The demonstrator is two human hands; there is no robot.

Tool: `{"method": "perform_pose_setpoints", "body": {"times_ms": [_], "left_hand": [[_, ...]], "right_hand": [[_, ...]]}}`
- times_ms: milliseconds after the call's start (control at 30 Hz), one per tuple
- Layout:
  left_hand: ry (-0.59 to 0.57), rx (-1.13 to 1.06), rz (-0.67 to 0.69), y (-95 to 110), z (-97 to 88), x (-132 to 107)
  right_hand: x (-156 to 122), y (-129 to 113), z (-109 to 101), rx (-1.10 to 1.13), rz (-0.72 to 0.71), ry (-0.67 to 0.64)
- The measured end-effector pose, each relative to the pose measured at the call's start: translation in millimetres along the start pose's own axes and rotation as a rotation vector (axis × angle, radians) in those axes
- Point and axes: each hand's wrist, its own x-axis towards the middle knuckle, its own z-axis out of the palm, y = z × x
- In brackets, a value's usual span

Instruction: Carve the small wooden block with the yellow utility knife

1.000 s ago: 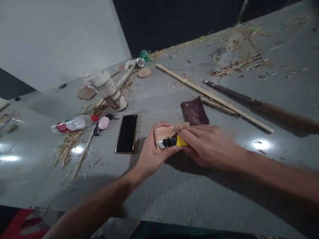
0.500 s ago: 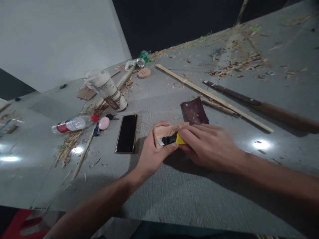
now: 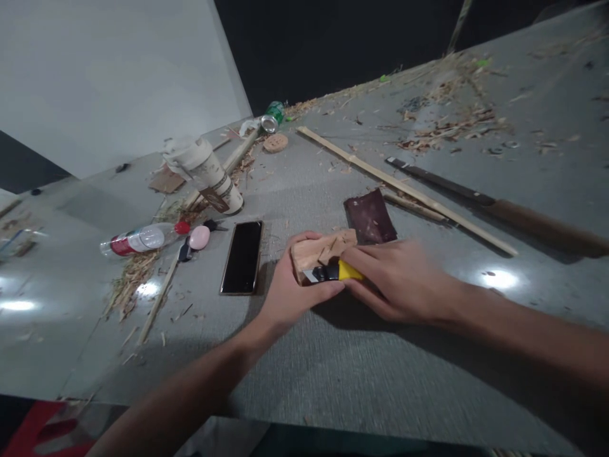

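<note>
My left hand (image 3: 290, 285) is closed around the left end of a pale wooden block (image 3: 316, 249), its thumb along the near side. In my right hand (image 3: 399, 279) is a utility knife (image 3: 349, 271) with a yellow body and black front. Its short blade points left and lies against the near part of the block, close to my left thumb. Thin shavings rest on top of the block. Just beyond my right hand lies a dark maroon sheet (image 3: 370, 216), possibly sandpaper. To the left of my left hand is a black phone (image 3: 242, 257).
A bamboo strip (image 3: 404, 187) and a long wooden-handled blade (image 3: 495, 206) lie on the right. Leftward are a paper cup (image 3: 209, 174), a plastic bottle (image 3: 143, 240) and keys with a pink fob (image 3: 198, 237). A green can (image 3: 272, 117) and scattered shavings (image 3: 451, 130) lie farther back.
My right hand has shifted slightly, uncovering more of the block's top. Shavings now show there beside the knife. My left hand keeps its hold on the block.
</note>
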Motion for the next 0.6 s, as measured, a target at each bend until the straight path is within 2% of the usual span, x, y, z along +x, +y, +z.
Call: {"method": "perform_pose_setpoints", "body": {"times_ms": [433,600], "left_hand": [[-0.013,0.091,0.053,3.9,-2.9,-0.8],[0.029,0.176,0.098,3.3,-3.7,-2.4]], "right_hand": [[-0.2,2.3,-1.0,0.009,-0.003,-0.062],[-0.4,-0.7,-1.8,-0.074,0.006,-0.042]]}}
